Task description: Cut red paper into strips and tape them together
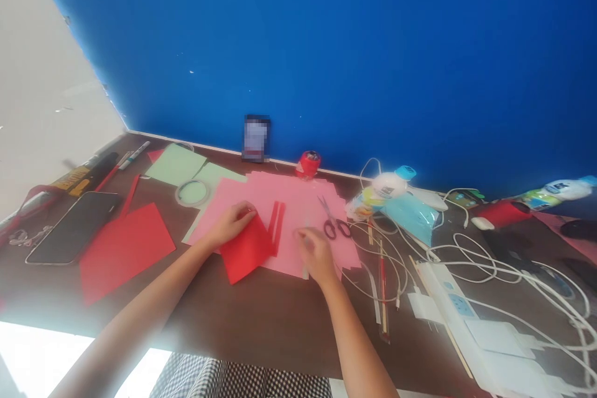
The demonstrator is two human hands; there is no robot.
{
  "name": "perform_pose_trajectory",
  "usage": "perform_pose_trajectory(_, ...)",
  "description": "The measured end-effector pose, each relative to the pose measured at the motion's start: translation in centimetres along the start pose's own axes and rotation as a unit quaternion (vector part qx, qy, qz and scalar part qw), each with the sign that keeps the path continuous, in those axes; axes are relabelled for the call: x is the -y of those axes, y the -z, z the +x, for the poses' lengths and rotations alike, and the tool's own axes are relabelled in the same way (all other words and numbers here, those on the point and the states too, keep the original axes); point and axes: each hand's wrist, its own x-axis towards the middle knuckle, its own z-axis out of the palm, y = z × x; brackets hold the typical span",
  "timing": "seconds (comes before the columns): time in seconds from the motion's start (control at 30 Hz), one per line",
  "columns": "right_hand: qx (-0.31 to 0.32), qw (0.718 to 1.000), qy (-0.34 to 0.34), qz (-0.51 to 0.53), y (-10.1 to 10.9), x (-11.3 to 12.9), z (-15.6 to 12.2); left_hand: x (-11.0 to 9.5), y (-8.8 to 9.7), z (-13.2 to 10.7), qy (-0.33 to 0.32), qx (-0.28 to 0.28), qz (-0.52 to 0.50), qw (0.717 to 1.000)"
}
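Note:
My left hand rests with bent fingers on a folded red paper piece that has cut strips at its right edge, pressing it onto the pink sheets. A little to the right, my right hand lies on the pink paper with fingers curled together near a thin pale strip; whether it holds the strip is unclear. Black-handled scissors lie just beyond the right hand.
A red sheet and a dark phone lie at left. Green sheets and a tape ring sit behind. White cables, a power strip, glue bottles and pencils crowd the right side. A blue wall stands behind the dark table.

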Motion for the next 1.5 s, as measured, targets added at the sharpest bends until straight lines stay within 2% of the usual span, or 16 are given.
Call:
perform_pose_trajectory(0.07, -0.116, 0.987, -0.010, -0.114, 0.7, -1.5, 0.4, 0.6, 0.5, 0.2, -0.043, 0.007, 0.078, 0.996)
perform_pose_trajectory(0.13, -0.166, 0.959, -0.077, -0.215, 1.4, -2.9, 0.8, 1.3, 0.7, 0.3, -0.074, 0.007, 0.157, 0.985)
perform_pose_trajectory(0.23, -0.157, 0.920, -0.179, -0.312, 2.0, -3.9, 1.0, 1.9, 0.6, 0.4, -0.116, -0.014, 0.277, 0.954)
perform_pose_trajectory(0.3, -0.134, 0.909, -0.212, -0.332, 2.2, -4.0, 1.1, 1.9, 0.3, 0.4, -0.134, -0.042, 0.346, 0.927)
perform_pose_trajectory(0.37, -0.117, 0.909, -0.232, -0.326, 2.3, -4.0, 1.1, 1.6, 0.2, 0.3, -0.133, -0.044, 0.384, 0.913)
perform_pose_trajectory(0.5, -0.102, 0.917, -0.246, -0.296, 3.0, -4.5, 1.1, 1.0, 0.4, -0.2, -0.107, 0.039, 0.370, 0.922)
perform_pose_trajectory(0.6, -0.106, 0.926, -0.218, -0.289, 3.4, -5.1, 0.8, 0.7, 0.4, -0.4, -0.102, 0.075, 0.349, 0.929)
perform_pose_trajectory(0.73, -0.127, 0.940, -0.167, -0.268, 3.1, -5.3, 0.4, 0.5, 0.0, -0.6, -0.128, 0.072, 0.341, 0.929)
perform_pose_trajectory(0.83, -0.184, 0.957, -0.131, -0.182, 2.4, -4.9, 0.5, 0.9, -0.5, -1.0, -0.143, 0.069, 0.339, 0.927)
perform_pose_trajectory(0.93, -0.211, 0.965, -0.139, -0.065, 1.7, -4.0, 0.8, 2.0, -0.6, -1.2, -0.130, 0.086, 0.339, 0.928)
perform_pose_trajectory(1.03, -0.177, 0.969, -0.172, 0.030, 1.1, -2.7, 1.1, 3.2, -0.6, -1.2, -0.110, 0.084, 0.339, 0.931)
perform_pose_trajectory(1.17, -0.087, 0.978, -0.153, 0.109, -0.4, -1.1, 1.5, 4.4, -0.7, -0.6, -0.098, 0.052, 0.345, 0.932)
perform_pose_trajectory(1.27, -0.035, 0.986, -0.126, 0.102, -1.9, 0.2, 2.0, 4.9, -0.9, -0.2, -0.096, 0.041, 0.350, 0.931)
perform_pose_trajectory(1.4, 0.000, 0.995, -0.074, 0.071, -3.5, 2.2, 3.3, 5.0, -1.0, -0.1, -0.092, 0.024, 0.354, 0.931)
perform_pose_trajectory(1.5, 0.020, 0.994, -0.062, 0.086, -4.5, 3.4, 4.4, 5.0, -1.0, -0.1, -0.093, 0.021, 0.352, 0.931)
